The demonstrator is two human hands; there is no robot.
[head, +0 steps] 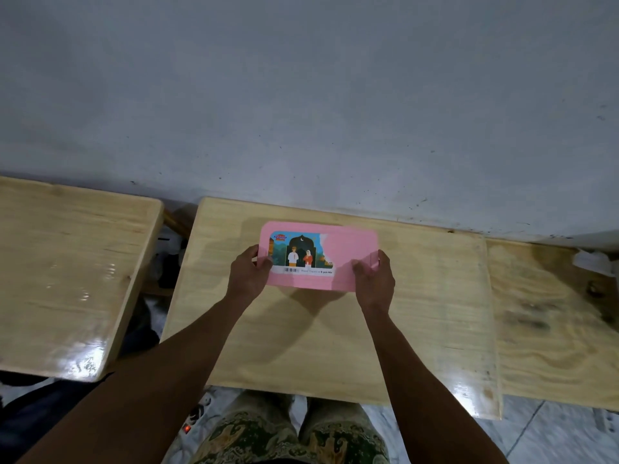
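A flat pink rectangular box [348,249] with rounded corners lies at the far middle of the wooden table [301,346]. A colourful picture label with a barcode strip covers its left half; the label's right edge is torn. My left hand [249,272] grips the box's left end, thumb on top. My right hand [373,279] grips its right end, thumb on the lid. Both forearms reach in from the bottom of the view.
A second wooden table [67,279] stands to the left across a narrow gap. A third wooden surface [552,323] adjoins on the right, with a white object [591,261] at its far edge. A grey wall [301,95] rises behind. A power strip [196,416] lies on the floor.
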